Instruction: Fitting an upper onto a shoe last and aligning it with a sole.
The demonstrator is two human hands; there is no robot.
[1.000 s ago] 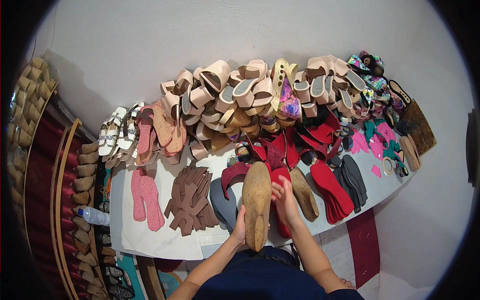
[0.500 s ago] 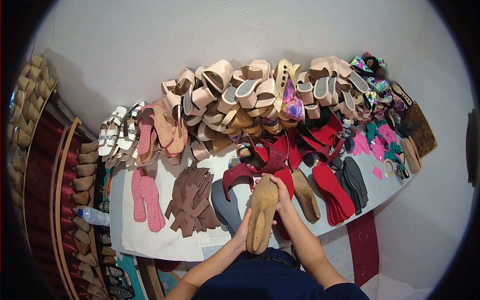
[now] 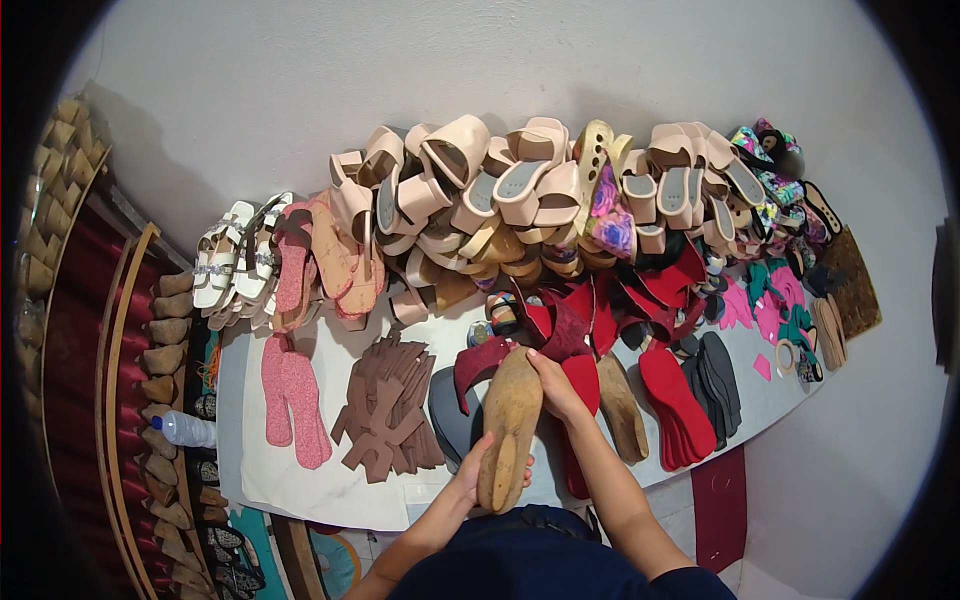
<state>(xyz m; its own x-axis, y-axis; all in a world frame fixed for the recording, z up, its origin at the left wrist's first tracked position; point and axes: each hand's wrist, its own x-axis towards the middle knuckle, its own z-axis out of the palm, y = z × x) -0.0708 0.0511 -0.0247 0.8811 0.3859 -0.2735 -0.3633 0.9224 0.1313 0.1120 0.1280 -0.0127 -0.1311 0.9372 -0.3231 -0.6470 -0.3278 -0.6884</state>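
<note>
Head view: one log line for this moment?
left hand: grips shoe form heel | right hand: on its toe end | red strap: beside toe | table

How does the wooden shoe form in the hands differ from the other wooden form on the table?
The held wooden form is pale tan; the lying form is darker brown. The left hand and right hand hold the first at its two ends; nothing touches the second, which rests on the table beside red soles. Both are long, foot-shaped wooden pieces.
</note>
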